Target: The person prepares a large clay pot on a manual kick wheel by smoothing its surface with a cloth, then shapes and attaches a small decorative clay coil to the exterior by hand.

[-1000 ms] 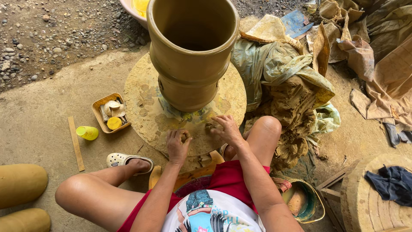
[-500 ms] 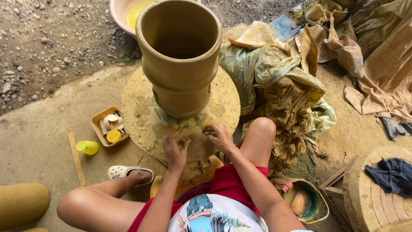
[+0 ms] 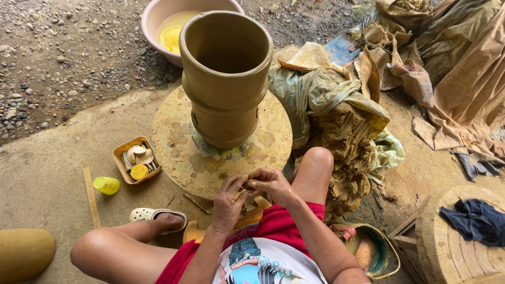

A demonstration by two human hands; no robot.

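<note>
Both hands met just above the lap: left hand (image 3: 227,202) and right hand (image 3: 269,184) were pinched together on a small lump of clay (image 3: 243,185), fingers curled, kneading-style grip. Lump sat at the near edge of the round board (image 3: 173,152), touching neither it nor the pot. Beyond it the tall clay pot (image 3: 225,79) stood upright on the board, mouth open. Small tray of tools (image 3: 135,159) and a yellow cup (image 3: 107,185) lay to the left; pink basin (image 3: 158,13) behind the pot. Risk, as I judged it: wet pot wall looked soft, so an elbow or knee knocking the board could dent it; the lump could also crumble and drop.
</note>
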